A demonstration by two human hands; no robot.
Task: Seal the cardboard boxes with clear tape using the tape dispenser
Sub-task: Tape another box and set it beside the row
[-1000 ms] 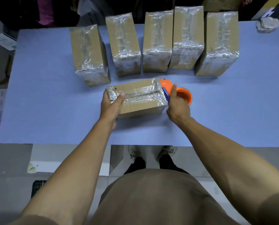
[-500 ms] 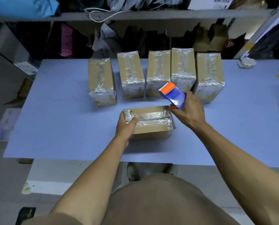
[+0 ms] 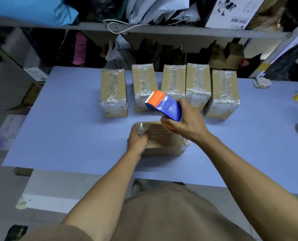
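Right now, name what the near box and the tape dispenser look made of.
Near box: brown cardboard, matte, with glossy, wrinkled clear tape over its top. Tape dispenser: probably hard plastic, smooth orange and blue shell with a slight sheen.

Packing room — 5 taped boxes (image 3: pixel 172 84), cluttered storage shelves (image 3: pixel 162 29).

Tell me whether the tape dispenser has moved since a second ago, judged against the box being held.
Yes. The tape dispenser, gripped by the right hand, has left the right end of the held box and now sits raised above it, toward the row of sealed boxes.
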